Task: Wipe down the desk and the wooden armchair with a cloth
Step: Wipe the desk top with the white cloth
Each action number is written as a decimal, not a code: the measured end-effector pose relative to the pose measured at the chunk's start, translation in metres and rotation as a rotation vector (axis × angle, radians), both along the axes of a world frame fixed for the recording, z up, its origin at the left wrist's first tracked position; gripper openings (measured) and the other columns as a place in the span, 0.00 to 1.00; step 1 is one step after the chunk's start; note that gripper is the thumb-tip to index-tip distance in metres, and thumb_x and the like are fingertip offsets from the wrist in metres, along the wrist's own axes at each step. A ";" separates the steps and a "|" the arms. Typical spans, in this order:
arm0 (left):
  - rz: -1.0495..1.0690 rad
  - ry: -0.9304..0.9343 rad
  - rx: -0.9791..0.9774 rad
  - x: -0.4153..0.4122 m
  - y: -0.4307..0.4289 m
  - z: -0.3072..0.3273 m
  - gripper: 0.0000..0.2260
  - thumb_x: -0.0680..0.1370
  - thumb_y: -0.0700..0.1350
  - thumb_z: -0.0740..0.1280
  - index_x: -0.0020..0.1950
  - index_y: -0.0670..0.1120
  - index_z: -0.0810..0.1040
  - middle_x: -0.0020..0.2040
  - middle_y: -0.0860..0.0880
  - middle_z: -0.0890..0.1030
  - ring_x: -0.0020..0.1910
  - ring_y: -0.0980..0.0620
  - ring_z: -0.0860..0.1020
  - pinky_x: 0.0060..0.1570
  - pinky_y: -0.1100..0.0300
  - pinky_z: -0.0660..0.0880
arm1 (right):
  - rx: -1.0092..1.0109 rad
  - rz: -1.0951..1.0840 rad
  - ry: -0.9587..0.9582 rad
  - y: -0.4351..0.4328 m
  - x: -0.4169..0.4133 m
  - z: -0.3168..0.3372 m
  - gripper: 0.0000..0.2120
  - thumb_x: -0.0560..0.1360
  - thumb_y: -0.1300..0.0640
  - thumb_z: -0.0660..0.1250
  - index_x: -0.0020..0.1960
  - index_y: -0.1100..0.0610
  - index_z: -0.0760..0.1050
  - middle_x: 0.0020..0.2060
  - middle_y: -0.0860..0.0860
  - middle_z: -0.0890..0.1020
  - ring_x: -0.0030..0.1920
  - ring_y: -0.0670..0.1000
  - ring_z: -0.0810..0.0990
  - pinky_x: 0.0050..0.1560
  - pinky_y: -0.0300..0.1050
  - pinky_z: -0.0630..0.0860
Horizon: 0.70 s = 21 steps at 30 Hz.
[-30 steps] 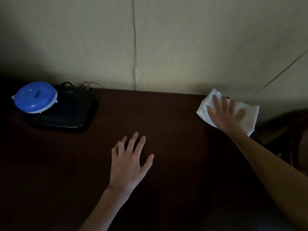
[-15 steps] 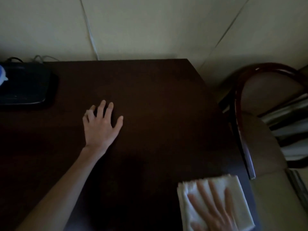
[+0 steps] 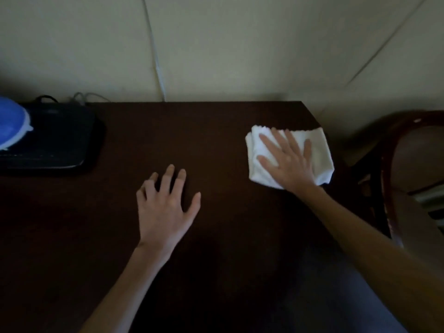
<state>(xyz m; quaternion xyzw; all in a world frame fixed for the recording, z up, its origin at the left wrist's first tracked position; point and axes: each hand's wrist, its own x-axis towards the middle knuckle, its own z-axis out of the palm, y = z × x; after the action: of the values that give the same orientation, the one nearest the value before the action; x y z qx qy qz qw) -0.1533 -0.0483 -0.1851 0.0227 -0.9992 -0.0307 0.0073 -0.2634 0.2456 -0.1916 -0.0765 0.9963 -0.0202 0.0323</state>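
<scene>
A folded white cloth (image 3: 322, 150) lies on the dark brown desk (image 3: 216, 131) close to its right edge, toward the back. My right hand (image 3: 287, 162) presses flat on the cloth with fingers spread. My left hand (image 3: 165, 207) rests flat on the desk's middle, fingers apart, holding nothing. The wooden armchair (image 3: 389, 164), dark red-brown with a curved back rail, stands just past the desk's right side.
A black flat device (image 3: 55, 138) with cables sits at the desk's back left, and a blue round lidded container (image 3: 10, 123) rests on it. A pale wall (image 3: 216, 44) rises right behind the desk.
My right hand slid the cloth from the back right corner to the near right edge, then back up toward the back right. My left hand stayed planted on the desk.
</scene>
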 end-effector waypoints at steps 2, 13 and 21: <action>-0.003 0.023 -0.002 -0.002 -0.002 -0.006 0.29 0.76 0.67 0.54 0.72 0.53 0.68 0.72 0.49 0.70 0.67 0.41 0.69 0.58 0.43 0.71 | -0.015 -0.068 0.009 -0.008 -0.052 -0.003 0.32 0.73 0.29 0.40 0.75 0.34 0.41 0.78 0.43 0.53 0.78 0.54 0.51 0.69 0.74 0.49; -0.018 -0.020 0.037 -0.002 -0.005 -0.001 0.29 0.76 0.65 0.53 0.74 0.53 0.64 0.75 0.49 0.67 0.70 0.42 0.67 0.63 0.43 0.69 | 0.014 0.128 0.038 -0.037 0.075 0.005 0.32 0.77 0.34 0.44 0.78 0.42 0.46 0.79 0.49 0.50 0.78 0.56 0.49 0.70 0.74 0.50; -0.112 -0.066 0.103 0.021 -0.025 0.005 0.29 0.78 0.62 0.54 0.76 0.50 0.62 0.77 0.46 0.60 0.76 0.44 0.59 0.73 0.46 0.59 | 0.085 0.401 0.054 -0.066 0.361 -0.005 0.34 0.76 0.32 0.49 0.78 0.45 0.51 0.79 0.54 0.48 0.77 0.61 0.49 0.66 0.74 0.51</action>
<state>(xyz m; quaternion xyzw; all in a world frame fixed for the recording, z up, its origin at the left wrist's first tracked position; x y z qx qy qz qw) -0.1327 -0.0734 -0.1799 -0.0321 -0.9958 -0.0815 -0.0284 0.0980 0.1797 -0.1962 -0.2724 0.9616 0.0307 0.0120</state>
